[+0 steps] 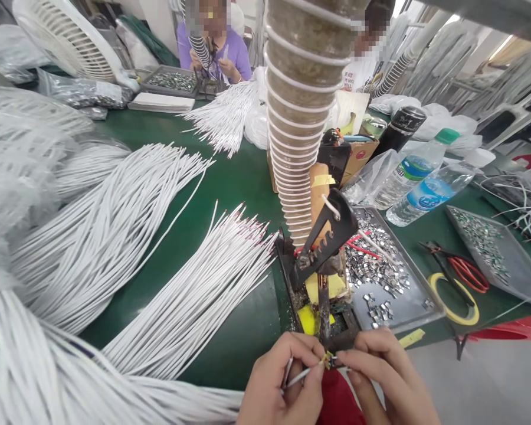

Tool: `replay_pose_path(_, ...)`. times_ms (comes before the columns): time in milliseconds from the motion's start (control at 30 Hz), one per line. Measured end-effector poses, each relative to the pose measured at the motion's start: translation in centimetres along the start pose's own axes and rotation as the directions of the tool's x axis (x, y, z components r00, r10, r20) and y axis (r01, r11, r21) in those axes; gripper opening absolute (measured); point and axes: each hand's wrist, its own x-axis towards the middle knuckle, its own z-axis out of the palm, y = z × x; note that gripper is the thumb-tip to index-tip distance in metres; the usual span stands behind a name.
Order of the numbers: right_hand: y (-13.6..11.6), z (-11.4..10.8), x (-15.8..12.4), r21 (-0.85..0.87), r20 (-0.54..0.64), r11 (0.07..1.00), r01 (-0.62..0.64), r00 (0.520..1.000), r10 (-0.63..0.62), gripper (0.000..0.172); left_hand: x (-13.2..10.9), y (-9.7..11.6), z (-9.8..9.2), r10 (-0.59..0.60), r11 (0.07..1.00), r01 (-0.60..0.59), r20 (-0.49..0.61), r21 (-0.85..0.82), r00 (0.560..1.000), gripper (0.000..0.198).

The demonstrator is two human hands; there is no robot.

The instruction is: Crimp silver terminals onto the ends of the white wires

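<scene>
Closed to a fingertip pinch, the grip of the left hand (269, 375) holds a thin, round, white cable (298, 378) on the near side of a black metal lever press (324, 252), while the right hand (392, 372) crowds a small yellow-and-metallic piece (328, 359) at the cable's end — whether gripping it, I cannot tell. A slack pinch could let cable and piece slip out of line; the cable points rightward, toward the right hand — long axis slanting up from lower left.
</scene>
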Motion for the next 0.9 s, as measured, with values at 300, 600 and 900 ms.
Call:
replay_pose_path(300, -0.8, 1.9, 0.6, -0.055, -0.129, 0.998, 0.038, 0.991, -0.044, 0.021, 0.6, 2.0, 0.6, 0.081, 0.996, -0.078, -0.085, 0.04, 0.993, 0.016)
replay_pose_path(600, -0.4, 0.9, 0.1, 0.129, -0.149, 0.992, -0.006, 0.989, 0.025, 0.021, -0.2, -0.7, -0.1, 0.038, 0.998, -0.036, -0.027, 0.059, 0.999, 0.014)
replay_pose_path(900, -0.5, -0.3, 0.3, 0.086, 0.147, 0.995, -0.05, 0.988, 0.037, 0.016, -0.7, -2.6, -1.1, -0.031, 0.956, -0.03, 0.203, 0.293, 0.979, 0.005)
